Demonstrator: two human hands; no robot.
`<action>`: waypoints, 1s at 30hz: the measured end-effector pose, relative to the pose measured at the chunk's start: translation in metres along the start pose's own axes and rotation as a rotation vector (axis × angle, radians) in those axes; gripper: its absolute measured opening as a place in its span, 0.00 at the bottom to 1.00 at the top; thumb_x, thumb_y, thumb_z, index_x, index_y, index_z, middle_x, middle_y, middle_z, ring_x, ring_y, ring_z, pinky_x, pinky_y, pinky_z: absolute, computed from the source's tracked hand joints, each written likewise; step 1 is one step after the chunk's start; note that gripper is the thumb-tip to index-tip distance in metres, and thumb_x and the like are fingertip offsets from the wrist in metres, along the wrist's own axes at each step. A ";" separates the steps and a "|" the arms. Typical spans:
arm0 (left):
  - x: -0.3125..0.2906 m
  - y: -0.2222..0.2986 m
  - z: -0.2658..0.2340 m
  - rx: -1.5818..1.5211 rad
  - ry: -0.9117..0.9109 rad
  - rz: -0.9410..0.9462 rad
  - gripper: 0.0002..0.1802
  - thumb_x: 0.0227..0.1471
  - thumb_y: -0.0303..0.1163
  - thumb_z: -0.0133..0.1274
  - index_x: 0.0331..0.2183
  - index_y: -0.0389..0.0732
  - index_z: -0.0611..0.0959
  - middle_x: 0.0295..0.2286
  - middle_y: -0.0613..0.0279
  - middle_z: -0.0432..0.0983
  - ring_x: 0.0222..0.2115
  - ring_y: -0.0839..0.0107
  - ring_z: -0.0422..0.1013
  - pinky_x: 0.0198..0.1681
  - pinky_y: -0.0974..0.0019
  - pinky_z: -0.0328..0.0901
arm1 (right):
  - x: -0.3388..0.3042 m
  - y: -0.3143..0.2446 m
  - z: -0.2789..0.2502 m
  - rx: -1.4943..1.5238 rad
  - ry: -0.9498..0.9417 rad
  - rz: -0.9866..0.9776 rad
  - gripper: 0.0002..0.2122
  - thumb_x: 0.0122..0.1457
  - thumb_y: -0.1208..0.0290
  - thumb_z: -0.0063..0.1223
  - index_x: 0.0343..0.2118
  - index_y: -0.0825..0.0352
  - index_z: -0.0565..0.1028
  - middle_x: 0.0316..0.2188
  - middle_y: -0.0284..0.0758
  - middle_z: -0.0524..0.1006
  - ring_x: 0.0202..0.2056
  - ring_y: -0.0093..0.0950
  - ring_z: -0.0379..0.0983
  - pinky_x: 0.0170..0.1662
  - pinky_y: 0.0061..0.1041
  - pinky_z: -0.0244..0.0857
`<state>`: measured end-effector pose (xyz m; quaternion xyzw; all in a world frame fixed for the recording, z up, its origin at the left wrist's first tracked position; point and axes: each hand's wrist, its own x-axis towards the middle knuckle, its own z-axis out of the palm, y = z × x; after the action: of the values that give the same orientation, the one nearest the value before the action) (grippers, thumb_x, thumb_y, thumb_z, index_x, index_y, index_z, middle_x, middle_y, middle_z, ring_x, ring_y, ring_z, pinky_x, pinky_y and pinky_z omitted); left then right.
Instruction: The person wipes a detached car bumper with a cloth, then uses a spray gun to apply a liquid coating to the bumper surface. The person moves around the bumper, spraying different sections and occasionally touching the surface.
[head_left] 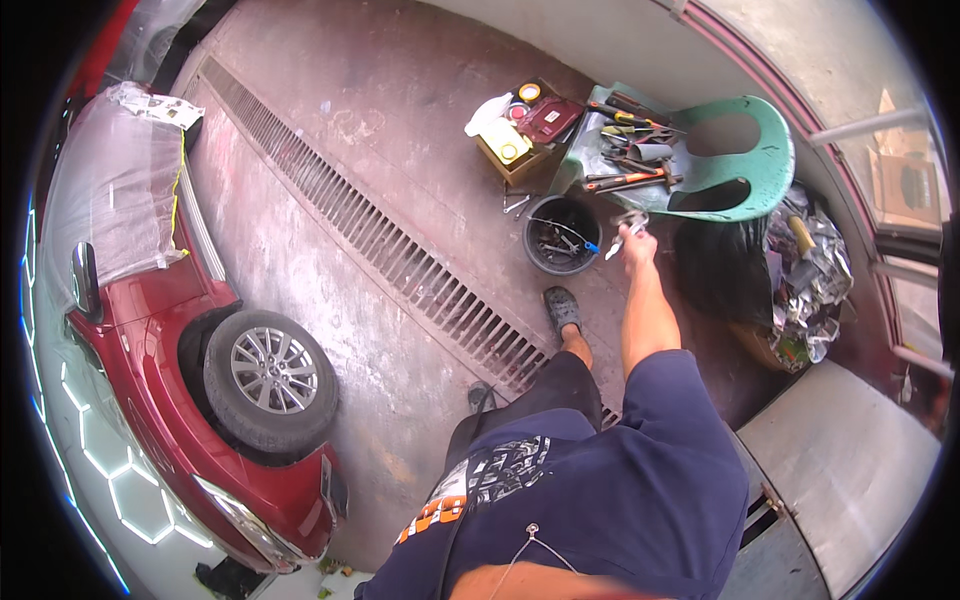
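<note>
My right hand (640, 254) reaches forward at the end of an outstretched arm, its fingers closed around a silvery metal hand tool (629, 219) whose exact kind I cannot make out. It is beside a black bucket (540, 258) on the floor, which holds several metal tools and has a thin wire handle with a blue grip. Just beyond the hand stands a green plastic chair (774, 165). On its seat lie several tools, among them a hammer (625, 181) with an orange and black handle. My left hand is out of view.
A cardboard box (512, 170) with bottles and a dark red case stands left of the chair. To the right is a black rubbish bag (722, 262) beside crumpled foil and plastic. A long drain grate (370, 225) crosses the floor; a red car (150, 330), partly wrapped in plastic, stands at left.
</note>
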<state>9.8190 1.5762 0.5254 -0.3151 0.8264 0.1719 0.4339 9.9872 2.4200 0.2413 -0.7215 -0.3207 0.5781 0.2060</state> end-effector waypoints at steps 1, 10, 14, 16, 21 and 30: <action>-0.017 0.009 -0.003 -0.030 0.024 -0.023 0.13 0.63 0.38 0.55 0.48 0.48 0.80 0.34 0.66 0.76 0.33 0.72 0.73 0.31 0.61 0.68 | 0.021 -0.015 0.009 0.177 -0.008 0.051 0.08 0.60 0.72 0.65 0.35 0.67 0.75 0.25 0.35 0.79 0.21 0.28 0.75 0.22 0.28 0.69; -0.094 0.135 0.008 -0.171 0.179 -0.014 0.23 0.64 0.43 0.55 0.57 0.47 0.75 0.43 0.64 0.78 0.39 0.69 0.76 0.36 0.61 0.71 | 0.140 -0.074 0.063 0.740 0.062 0.151 0.10 0.70 0.68 0.52 0.50 0.66 0.75 0.42 0.37 0.80 0.44 0.31 0.79 0.42 0.32 0.76; -0.103 0.136 0.029 -0.145 0.083 -0.030 0.23 0.64 0.43 0.55 0.56 0.46 0.75 0.43 0.63 0.78 0.40 0.69 0.76 0.36 0.62 0.70 | 0.125 -0.009 0.058 0.327 -0.058 0.215 0.19 0.68 0.50 0.55 0.41 0.66 0.75 0.33 0.32 0.78 0.29 0.27 0.75 0.28 0.26 0.70; -0.106 0.120 0.037 -0.175 0.053 -0.033 0.23 0.64 0.43 0.55 0.56 0.46 0.75 0.43 0.63 0.78 0.40 0.69 0.76 0.36 0.62 0.70 | 0.091 0.039 0.042 0.031 -0.113 0.160 0.17 0.69 0.57 0.50 0.25 0.62 0.73 0.19 0.30 0.72 0.18 0.24 0.68 0.17 0.27 0.58; -0.110 0.049 0.066 -0.321 0.025 -0.063 0.24 0.64 0.42 0.55 0.58 0.45 0.74 0.44 0.62 0.78 0.41 0.69 0.76 0.37 0.62 0.71 | -0.036 0.140 -0.001 -1.085 -0.177 -0.109 0.16 0.55 0.61 0.53 0.39 0.67 0.83 0.44 0.54 0.81 0.51 0.50 0.77 0.56 0.43 0.71; -0.092 -0.175 0.195 -0.870 -0.049 -0.129 0.24 0.60 0.40 0.57 0.57 0.45 0.77 0.44 0.61 0.80 0.39 0.65 0.78 0.34 0.59 0.72 | -0.220 0.106 0.135 -1.930 -0.876 -0.746 0.19 0.58 0.62 0.51 0.50 0.63 0.80 0.50 0.44 0.81 0.54 0.45 0.77 0.56 0.40 0.72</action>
<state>10.0941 1.5888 0.4892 -0.5151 0.6452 0.4838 0.2904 9.8534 2.1805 0.2914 -0.1725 -0.8748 0.1934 -0.4093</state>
